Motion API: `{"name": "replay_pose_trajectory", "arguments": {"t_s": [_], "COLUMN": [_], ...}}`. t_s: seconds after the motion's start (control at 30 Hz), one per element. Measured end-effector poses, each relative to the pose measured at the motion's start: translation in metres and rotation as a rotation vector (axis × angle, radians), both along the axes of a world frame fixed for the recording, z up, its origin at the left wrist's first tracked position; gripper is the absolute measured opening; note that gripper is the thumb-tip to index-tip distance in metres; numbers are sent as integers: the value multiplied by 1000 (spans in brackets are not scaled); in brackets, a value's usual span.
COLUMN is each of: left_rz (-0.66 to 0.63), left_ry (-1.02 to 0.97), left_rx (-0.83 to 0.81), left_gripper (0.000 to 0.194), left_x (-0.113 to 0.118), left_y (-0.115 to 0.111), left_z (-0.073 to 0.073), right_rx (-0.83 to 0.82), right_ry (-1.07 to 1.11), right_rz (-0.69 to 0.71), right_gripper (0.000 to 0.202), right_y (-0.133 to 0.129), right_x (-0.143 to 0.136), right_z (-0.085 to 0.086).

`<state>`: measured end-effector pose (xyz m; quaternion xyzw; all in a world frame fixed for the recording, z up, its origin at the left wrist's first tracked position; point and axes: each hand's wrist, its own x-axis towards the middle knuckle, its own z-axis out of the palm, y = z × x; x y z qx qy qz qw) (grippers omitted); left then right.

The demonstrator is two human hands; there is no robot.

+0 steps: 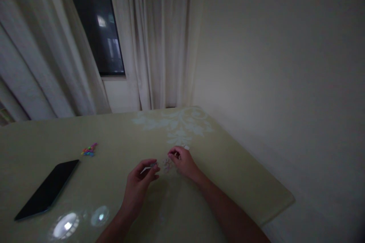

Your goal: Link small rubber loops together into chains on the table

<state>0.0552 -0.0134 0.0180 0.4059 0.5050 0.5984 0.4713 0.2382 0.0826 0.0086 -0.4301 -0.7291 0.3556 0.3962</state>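
Above the middle of the table, my left hand [140,174] has its thumb and fingertips closed around a small, shiny, clear-looking piece [155,164], too small to name. Just to the right, my right hand [182,160] is curled in a pinch; whatever its fingertips hold is too small to make out. Between the two hands lies a little cluster of pale, clear and pinkish small pieces [167,165] on the tabletop. A whitish small item [186,147] shows just beyond my right hand, partly hidden by it.
A dark flat tablet or phone [48,190] lies at the left, with a small heap of bright multicoloured pieces [89,149] beyond it. The pale greenish table [239,174] meets a wall on the right. Curtains [162,38] and a dark window stand behind.
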Motion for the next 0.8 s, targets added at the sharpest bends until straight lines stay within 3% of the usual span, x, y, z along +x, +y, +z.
{"name": "replay_pose_trajectory", "arguments": {"t_s": [0.13,0.33,0.67,0.8], "left_rz": [1,-15,2,6], "left_ry": [7,0,-17,-10], "left_rx": [16,29,32,46], "left_gripper": [44,44,43,41], "left_x": [-2,-2,-2,-2], "left_y": [0,1,2,2], "left_z": [-3,-6,-6,-8], "right_rx": [110,184,231,206], "right_ry": [-277,-438,-554,-415], "right_rz": [-3,31,25,11], "right_gripper": [9,10,2,4], "right_y": [0,-4,-2,-1], "right_x": [3,-1,1,0], "right_z": [-7,-10,-13,-15]}}
